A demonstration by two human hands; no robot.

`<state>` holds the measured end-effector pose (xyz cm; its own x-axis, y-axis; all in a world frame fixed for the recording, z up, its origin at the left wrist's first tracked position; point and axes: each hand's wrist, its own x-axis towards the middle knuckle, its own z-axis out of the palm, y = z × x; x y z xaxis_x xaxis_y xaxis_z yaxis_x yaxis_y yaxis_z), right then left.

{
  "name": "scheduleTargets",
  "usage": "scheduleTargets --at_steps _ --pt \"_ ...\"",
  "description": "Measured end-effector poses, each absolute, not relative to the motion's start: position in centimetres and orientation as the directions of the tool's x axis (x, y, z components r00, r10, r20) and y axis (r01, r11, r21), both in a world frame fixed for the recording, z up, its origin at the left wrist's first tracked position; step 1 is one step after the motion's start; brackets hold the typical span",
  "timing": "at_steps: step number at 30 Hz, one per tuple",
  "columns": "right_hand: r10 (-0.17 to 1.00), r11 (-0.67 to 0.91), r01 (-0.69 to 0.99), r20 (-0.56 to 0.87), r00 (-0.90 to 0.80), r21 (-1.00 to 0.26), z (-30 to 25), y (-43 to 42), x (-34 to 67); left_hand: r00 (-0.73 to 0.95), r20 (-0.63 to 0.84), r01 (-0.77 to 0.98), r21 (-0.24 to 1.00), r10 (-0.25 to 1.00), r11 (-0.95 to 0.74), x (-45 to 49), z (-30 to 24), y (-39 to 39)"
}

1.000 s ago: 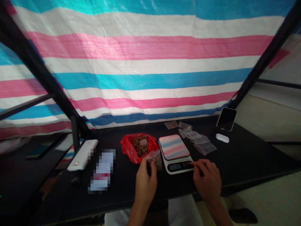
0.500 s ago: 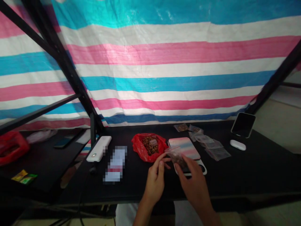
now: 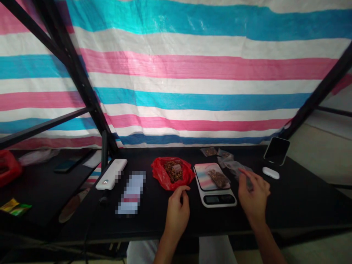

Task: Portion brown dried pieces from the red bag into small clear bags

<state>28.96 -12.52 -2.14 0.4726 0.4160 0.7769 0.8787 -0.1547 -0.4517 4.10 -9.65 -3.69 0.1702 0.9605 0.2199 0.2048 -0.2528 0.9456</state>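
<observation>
Holding nothing in left hand (image 3: 177,211), loosely curled at 6 o'clock of red bag (image 3: 165,178). Reaching with right hand (image 3: 253,196) onto empty clear pouches (image 3: 233,165) at 3 o'clock of scale (image 3: 220,200); pinching or only touching, cannot tell. Seemingly weighing: small filled pouch (image 3: 218,178) lying flat on scale plate. Next calls for separating single pouch from pile without dragging others. Counted: one scale, one red bag, one pouch on plate, seemingly two filled pouches (image 3: 209,151) at 12 o'clock; empty ones too overlapped for counting.
</observation>
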Motion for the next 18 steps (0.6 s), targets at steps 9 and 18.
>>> scheduleTargets --at_steps 9,18 --pt "0.363 -0.112 0.948 0.876 0.317 -0.297 -2.8 -14.1 28.1 0.182 0.212 0.163 0.956 0.96 -0.242 4.1 -3.6 -9.6" --pt "0.389 -0.064 0.959 0.879 0.277 -0.274 -2.6 -13.9 28.2 0.175 0.205 0.119 0.967 0.963 -0.227 4.2 -3.8 -9.6"
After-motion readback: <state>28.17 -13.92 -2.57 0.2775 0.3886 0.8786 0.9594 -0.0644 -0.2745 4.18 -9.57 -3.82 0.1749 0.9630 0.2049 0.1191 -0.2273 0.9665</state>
